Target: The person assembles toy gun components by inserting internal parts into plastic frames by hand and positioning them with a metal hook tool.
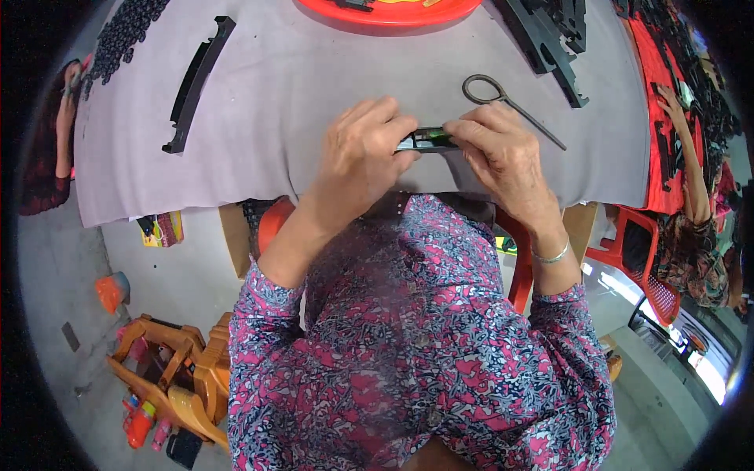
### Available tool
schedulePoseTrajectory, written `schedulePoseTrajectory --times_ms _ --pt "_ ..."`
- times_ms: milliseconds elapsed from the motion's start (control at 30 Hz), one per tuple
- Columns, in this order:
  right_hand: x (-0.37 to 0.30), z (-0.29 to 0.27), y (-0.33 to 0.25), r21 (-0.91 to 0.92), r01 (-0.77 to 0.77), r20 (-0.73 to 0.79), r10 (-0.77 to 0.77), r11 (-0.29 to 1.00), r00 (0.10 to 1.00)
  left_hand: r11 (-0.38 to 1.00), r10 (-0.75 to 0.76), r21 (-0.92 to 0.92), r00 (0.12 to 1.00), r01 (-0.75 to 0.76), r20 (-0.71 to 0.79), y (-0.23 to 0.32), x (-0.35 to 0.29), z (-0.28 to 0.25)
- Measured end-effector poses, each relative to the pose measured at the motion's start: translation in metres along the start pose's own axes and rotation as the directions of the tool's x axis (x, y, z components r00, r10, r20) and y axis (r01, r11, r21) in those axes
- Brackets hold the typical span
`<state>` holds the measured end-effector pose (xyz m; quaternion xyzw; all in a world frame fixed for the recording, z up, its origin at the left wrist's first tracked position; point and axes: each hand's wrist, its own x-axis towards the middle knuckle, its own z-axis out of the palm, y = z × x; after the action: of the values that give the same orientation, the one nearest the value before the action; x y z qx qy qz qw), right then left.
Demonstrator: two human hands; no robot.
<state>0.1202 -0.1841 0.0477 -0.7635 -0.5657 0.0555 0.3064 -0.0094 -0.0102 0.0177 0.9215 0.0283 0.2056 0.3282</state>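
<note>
Seen from the head camera, both hands meet at the near edge of the grey cloth-covered surface (314, 94). The left hand (360, 153) has its grip closed on one end of a small dark oblong part with a green piece in it (426, 139), and the right hand (503, 153) has its grip pinched on the other end. The part sits between the two hands, just above the cloth. A looped grey metal wire tool (503, 100) lies just beyond the right hand. A long curved black plastic strip (196, 82) lies well apart to the left. A red round tray (385, 14) stands at the far edge.
</note>
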Motion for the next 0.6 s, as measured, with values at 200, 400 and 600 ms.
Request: schedulePoseTrajectory --times_ms 200,400,600 --pt "0.006 0.006 -0.001 -0.087 0.113 -0.028 -0.116 0.99 0.993 0.998 -0.006 -0.06 1.0 0.006 0.003 -0.001 0.0 0.001" --pt "0.009 0.012 0.006 0.049 0.048 -0.062 -0.044 0.998 0.997 0.998 0.003 -0.055 1.0 -0.003 0.007 -0.002 0.001 0.002" --pt "0.015 0.01 0.013 0.238 -0.114 0.006 0.116 0.965 0.993 0.999 0.0 -0.053 1.0 0.001 0.015 -0.004 0.002 0.002"
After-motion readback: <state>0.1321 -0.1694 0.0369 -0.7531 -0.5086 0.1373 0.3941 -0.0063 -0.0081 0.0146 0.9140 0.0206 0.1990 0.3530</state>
